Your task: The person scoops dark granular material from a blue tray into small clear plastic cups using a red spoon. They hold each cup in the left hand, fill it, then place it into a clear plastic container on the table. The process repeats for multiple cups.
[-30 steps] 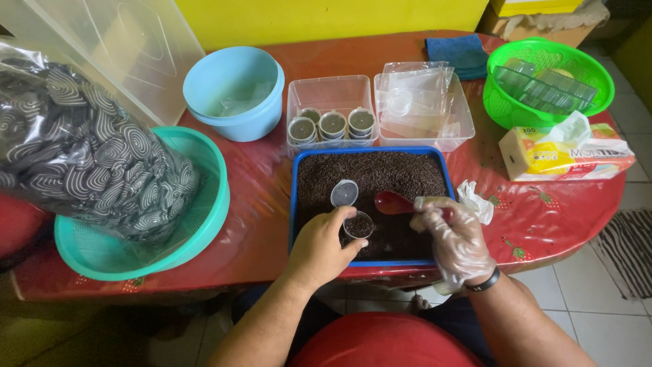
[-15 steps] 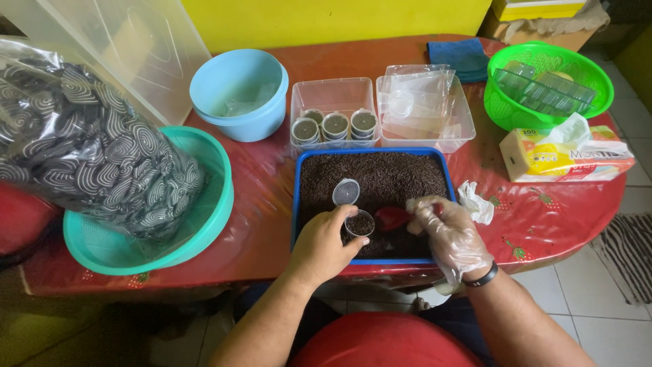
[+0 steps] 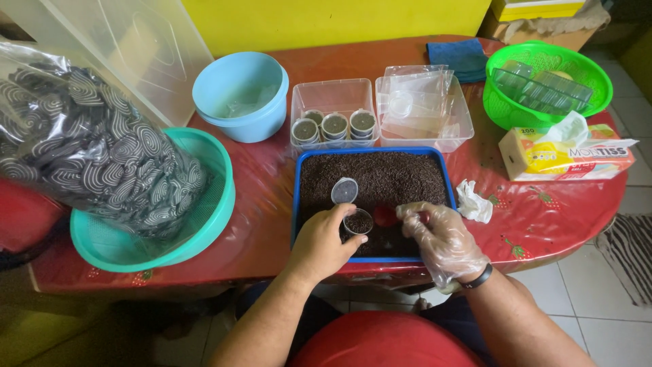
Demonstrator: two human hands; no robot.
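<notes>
Change: We saw that our left hand [image 3: 324,242] had stayed on the small cup [image 3: 357,223] since the earlier frames, while our gloved right hand [image 3: 440,238] had carried the red spoon [image 3: 384,216] from out over the soil to just beside the cup.
Left fingers: They were curled round the small cup, pinching its side between thumb and fingertips.
Right fingers: Inside the clear glove they were bent together over the red spoon's handle, pinching it; the handle itself was hidden.
Cup: It stood upright in the left fingers, filled with dark soil, over the near part of the blue tray [image 3: 297,197].
Spoon: Its red bowl showed just right of the left fingertips, touching or nearly touching the cup; we could not tell which.
Lid: A round clear lid [image 3: 344,191] lay on the soil just beyond the left fingers.
Beyond the fingers: Three filled cups [image 3: 333,125] sat in a clear box [image 3: 301,95] past the tray.
Right of the fingers: A crumpled tissue [image 3: 472,202] lay on the red table [image 3: 258,217], near the gloved fingers.
</notes>
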